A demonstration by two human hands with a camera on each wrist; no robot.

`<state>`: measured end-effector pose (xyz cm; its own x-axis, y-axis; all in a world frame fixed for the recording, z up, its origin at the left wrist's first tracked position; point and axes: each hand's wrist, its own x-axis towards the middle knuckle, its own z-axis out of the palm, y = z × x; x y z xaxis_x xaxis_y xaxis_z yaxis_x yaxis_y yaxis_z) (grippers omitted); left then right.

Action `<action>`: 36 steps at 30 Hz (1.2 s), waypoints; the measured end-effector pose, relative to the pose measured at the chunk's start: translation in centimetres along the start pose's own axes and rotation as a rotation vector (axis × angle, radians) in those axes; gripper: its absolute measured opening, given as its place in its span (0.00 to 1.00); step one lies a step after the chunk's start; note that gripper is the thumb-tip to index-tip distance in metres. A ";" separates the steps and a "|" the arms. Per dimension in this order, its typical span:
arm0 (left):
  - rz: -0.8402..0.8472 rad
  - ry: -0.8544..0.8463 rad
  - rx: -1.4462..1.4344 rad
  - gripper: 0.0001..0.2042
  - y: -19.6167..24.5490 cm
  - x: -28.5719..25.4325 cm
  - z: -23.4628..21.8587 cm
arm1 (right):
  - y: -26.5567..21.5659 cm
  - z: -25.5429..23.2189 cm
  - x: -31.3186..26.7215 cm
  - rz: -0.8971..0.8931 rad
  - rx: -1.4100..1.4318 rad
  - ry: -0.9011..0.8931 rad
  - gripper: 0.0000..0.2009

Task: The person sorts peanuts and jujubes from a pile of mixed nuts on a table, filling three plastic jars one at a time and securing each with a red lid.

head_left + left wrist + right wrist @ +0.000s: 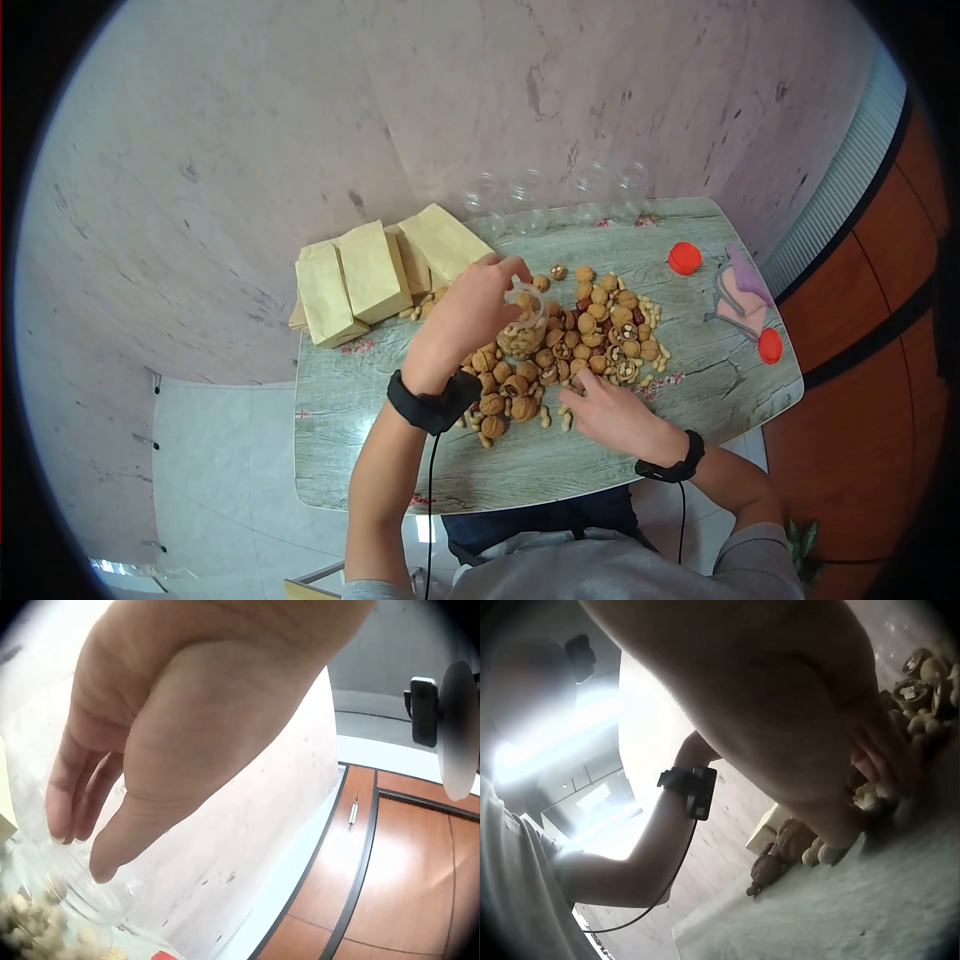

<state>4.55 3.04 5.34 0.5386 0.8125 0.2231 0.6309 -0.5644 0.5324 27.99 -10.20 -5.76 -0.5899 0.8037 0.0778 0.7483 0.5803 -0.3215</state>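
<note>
My left hand (475, 305) holds a clear plastic jar (522, 343) by its rim, thumb and fingers on opposite sides in the left wrist view. Peanuts (34, 926) fill the lower part of the jar, which stands among the nuts. My right hand (615, 412) reaches down to the near edge of a mixed pile of walnuts (522, 408) and peanuts. In the right wrist view, a pale peanut (866, 796) shows between the thumb and fingers; I cannot tell whether they grip it.
Brown paper bags (375, 272) lie at the back left. Several clear empty jars (530, 205) line the back edge. Two red lids (684, 258) and a pink and purple cloth (742, 290) lie to the right. A wall rises behind the table (370, 430).
</note>
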 end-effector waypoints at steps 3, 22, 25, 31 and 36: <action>-0.054 0.069 -0.086 0.15 -0.2 -1.7 -1.7 | -0.3 -0.4 0.5 0.035 0.028 -0.018 0.20; -0.388 -0.185 0.064 0.15 -8.9 -13.3 2.3 | -0.4 0.2 1.0 0.064 0.028 0.072 0.16; -0.377 -0.140 0.039 0.13 -8.9 -13.6 2.3 | -0.3 0.0 0.9 0.061 0.046 0.086 0.14; -0.415 -0.013 -0.069 0.12 -5.5 -15.2 0.8 | -0.4 -1.2 0.4 0.129 0.168 -0.031 0.14; -0.361 -0.060 -0.183 0.17 -2.4 -17.6 3.5 | -0.7 -0.8 0.2 0.094 0.311 0.001 0.14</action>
<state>-4.46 -10.42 -2.75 0.3359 0.9406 -0.0495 0.6784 -0.2051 0.7055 27.61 -10.31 -4.73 -0.5226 0.8519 0.0350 0.6703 0.4359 -0.6006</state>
